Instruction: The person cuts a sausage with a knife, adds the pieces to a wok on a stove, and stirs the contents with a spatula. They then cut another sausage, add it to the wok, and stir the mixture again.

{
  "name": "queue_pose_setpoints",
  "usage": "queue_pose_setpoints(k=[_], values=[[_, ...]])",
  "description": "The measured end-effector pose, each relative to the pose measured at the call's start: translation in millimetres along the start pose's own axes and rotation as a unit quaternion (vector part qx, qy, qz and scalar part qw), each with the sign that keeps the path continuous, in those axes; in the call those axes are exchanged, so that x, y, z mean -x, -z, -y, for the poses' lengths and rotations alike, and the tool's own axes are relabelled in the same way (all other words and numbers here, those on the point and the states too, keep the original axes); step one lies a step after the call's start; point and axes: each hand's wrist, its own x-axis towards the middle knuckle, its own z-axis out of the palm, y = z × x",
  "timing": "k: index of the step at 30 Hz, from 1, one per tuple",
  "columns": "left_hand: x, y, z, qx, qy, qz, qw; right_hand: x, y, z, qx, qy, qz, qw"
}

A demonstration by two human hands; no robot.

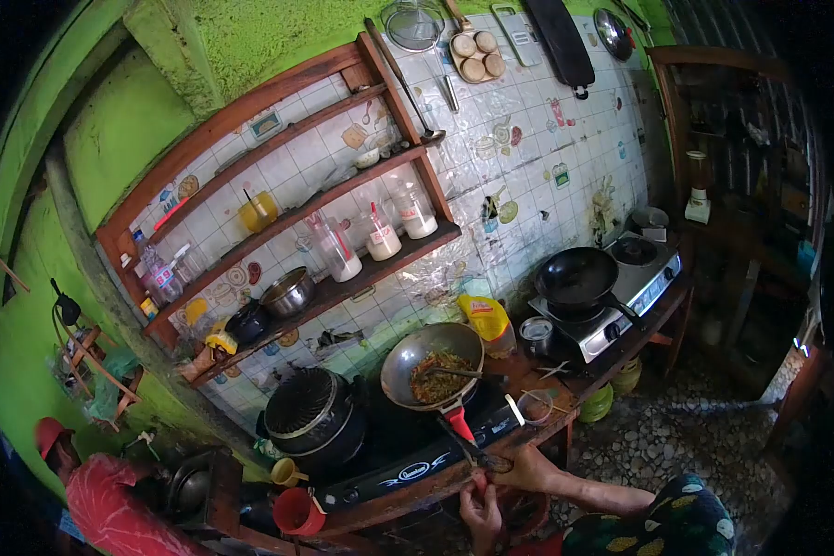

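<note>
Both hands meet low in the view, just below the front edge of the stove. My left hand (482,521) is closed, its fingertips pinched around something small that I cannot make out. Close above it, my right hand (530,470) is also closed, with its fingers near the black end of the wok's handle; what they hold is hidden. The metal wok (394,371) sits on the dark gas stove (417,470), its handle partly red and pointing towards me. Chopped, cooked-looking food (443,372) lies in the wok, with a dark-handled spatula (463,373) resting in it.
A lidded black pot (315,422) stands left of the wok; a red cup (298,511) is at the front left. To the right are a clear cup (535,406) and a second stove (649,269) with a black pan (576,283). A person in red (125,510) is at lower left.
</note>
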Motion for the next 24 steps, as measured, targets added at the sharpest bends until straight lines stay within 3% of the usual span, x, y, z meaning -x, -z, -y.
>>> queue_pose_setpoints(k=[2, 5, 9, 11, 15, 17, 21, 23, 24], values=[[2.1, 11.1, 18.9, -0.003, 0.019, -0.012, 1.0, 0.5, -0.2, 13.1, -0.004, 0.068, -0.021, 0.997], [2.2, 27.2, 41.2, -0.077, -0.028, 0.009, 0.997, 7.2, -6.8, 18.1, -0.019, 0.039, -0.031, 0.999], [3.7, 13.9, 22.3, -0.058, -0.032, -0.04, 0.997, 15.4, -17.3, 16.6, 0.019, -0.022, -0.02, 0.999], [6.8, 3.3, -12.3, 0.067, 0.084, -0.064, 0.992, 15.6, -19.0, 8.2, 0.011, -0.04, -0.041, 0.998], [7.5, 8.1, 8.3, 0.05, -0.004, -0.073, 0.996, 15.7, -11.8, 34.4, 0.002, 0.022, -0.067, 0.997], [12.3, 13.3, 8.4, 0.058, 0.077, -0.034, 0.995, 16.3, -19.1, 17.3, 0.037, -0.081, -0.014, 0.996], [12.6, 11.2, 15.0, -0.026, 0.093, -0.044, 0.994, 14.1, -18.3, 18.5, -0.038, -0.079, -0.012, 0.996], [11.3, 4.4, 14.2, -0.104, 0.04, -0.055, 0.992, 9.3, -14.6, 24.2, -0.039, 0.029, -0.045, 0.998], [8.6, 4.6, 21.2, -0.103, 0.041, -0.055, 0.992, 8.2, -15.0, 19.6, -0.039, 0.027, -0.045, 0.998]])
